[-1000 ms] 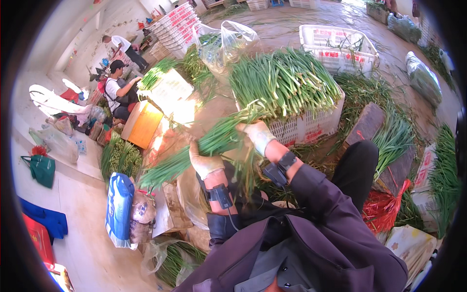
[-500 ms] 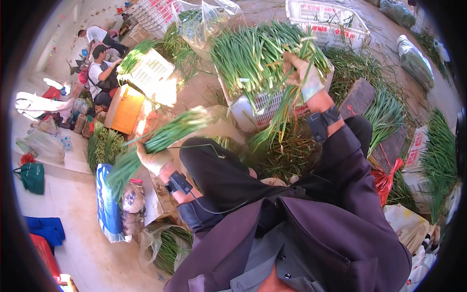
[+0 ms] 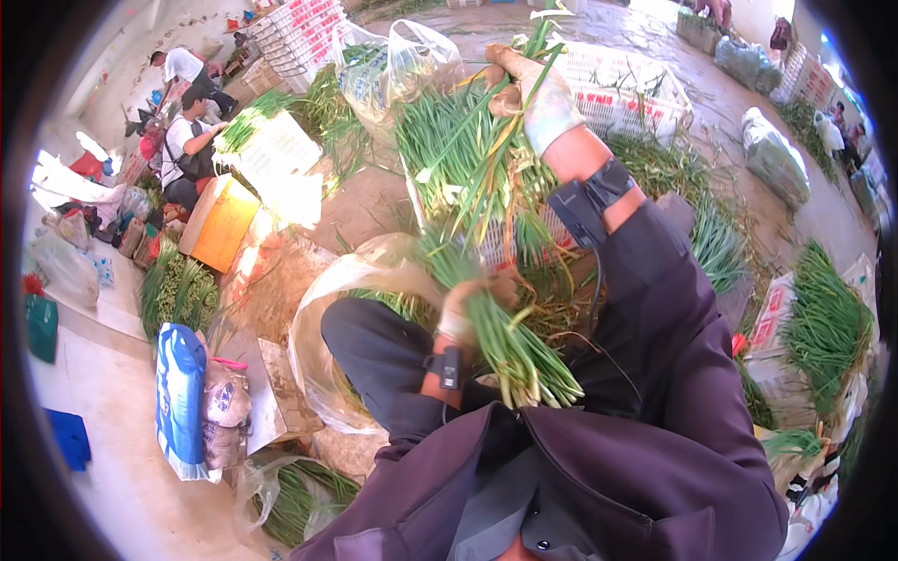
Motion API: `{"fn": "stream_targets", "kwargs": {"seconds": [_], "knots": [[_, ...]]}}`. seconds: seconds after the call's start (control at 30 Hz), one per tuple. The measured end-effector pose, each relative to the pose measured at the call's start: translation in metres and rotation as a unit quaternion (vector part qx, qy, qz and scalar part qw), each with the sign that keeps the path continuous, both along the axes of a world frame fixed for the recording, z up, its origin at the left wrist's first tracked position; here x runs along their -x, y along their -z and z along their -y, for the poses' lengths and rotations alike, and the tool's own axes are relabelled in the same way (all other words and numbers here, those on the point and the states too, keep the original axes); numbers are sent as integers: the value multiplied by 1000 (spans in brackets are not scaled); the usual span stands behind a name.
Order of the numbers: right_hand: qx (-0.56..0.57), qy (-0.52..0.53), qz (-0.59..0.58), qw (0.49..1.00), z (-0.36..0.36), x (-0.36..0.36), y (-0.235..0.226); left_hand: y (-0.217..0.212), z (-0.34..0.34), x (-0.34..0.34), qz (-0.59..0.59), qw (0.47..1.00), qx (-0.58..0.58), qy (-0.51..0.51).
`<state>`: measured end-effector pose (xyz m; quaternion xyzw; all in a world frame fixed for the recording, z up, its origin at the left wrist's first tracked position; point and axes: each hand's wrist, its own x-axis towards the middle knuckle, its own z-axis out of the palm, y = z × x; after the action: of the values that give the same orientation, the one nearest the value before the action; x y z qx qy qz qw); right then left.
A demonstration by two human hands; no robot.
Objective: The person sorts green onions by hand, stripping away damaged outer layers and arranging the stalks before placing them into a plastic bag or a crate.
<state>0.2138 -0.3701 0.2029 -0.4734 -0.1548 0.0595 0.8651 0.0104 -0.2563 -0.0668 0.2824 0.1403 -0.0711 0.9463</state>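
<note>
My left hand (image 3: pixel 465 309), in a pale glove and smeared by motion, grips a bunch of scallions (image 3: pixel 526 363) over my lap. Its pale stem ends point down toward my jacket. Farther forward, my gloved right hand (image 3: pixel 538 93) is closed round a few long scallions with yellowed leaves (image 3: pixel 496 168). These stick up past the fingers and trail down below them. Beneath that hand, a thick pile of scallions (image 3: pixel 440 154) fills a white crate (image 3: pixel 498 245). A clear plastic bag (image 3: pixel 323 318) lies open beside my left knee.
Loose trimmings (image 3: pixel 552 299) litter the ground before me. An empty-looking white crate (image 3: pixel 617 89) stands beyond. Scallions (image 3: pixel 823 327) rest on a crate at right. At left are an orange box (image 3: pixel 220 222), a blue-and-white package (image 3: pixel 181 402) and two people working.
My left hand has swung the scallion bunch from the far left to over my lap, stem ends now toward me. My right hand has lifted forward and left with its strands.
</note>
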Motion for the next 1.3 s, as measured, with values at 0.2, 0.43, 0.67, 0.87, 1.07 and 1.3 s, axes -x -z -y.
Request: {"fn": "stream_targets", "kwargs": {"seconds": [0.2,0.43,0.67,0.87,1.07,1.3], "knots": [[5,9,42,999,28,92,-65,37,39,-29,100,972,201,66],[-62,-133,102,984,164,148,-58,64,39,-59,165,931,313,86],[353,127,1,927,232,170,-6,12,41,-42,120,971,207,-11],[444,-152,-23,883,148,157,63,-23,-3,-8,162,971,162,-74],[313,-269,80,907,62,150,131,-73,-44,5,217,944,-68,-238],[449,-359,163,802,54,147,124,-92,-101,23,236,907,-206,-282]]}}
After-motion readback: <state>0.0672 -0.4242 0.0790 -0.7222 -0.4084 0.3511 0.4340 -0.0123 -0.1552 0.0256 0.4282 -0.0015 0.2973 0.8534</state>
